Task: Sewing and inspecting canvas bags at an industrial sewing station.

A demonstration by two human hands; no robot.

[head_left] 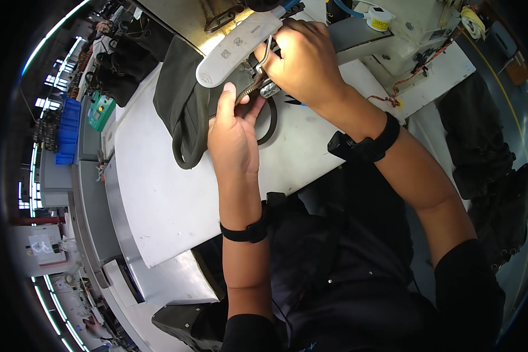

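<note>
A dark grey-green fabric bag (179, 97) with bound edges lies on the white worktable, under the white head of a sewing machine (234, 53). My left hand (234, 138) pinches the edge of the bag near a zipper (250, 89), thumb on top, close to the metal parts by the needle. A loop of dark binding (272, 123) hangs beside those fingers. My right hand (308, 61) is curled at the right side of the machine head, against a bent metal rod (267, 54). Its fingertips are partly hidden, and what they grip is unclear.
The white tabletop (176, 205) stretches toward me and left. Dark bags are heaped at far left (123, 70) and hang at right (481, 176). Blue bins (68, 126) and a green box (101, 111) stand left. A red cord (416, 73) lies by the machine's base.
</note>
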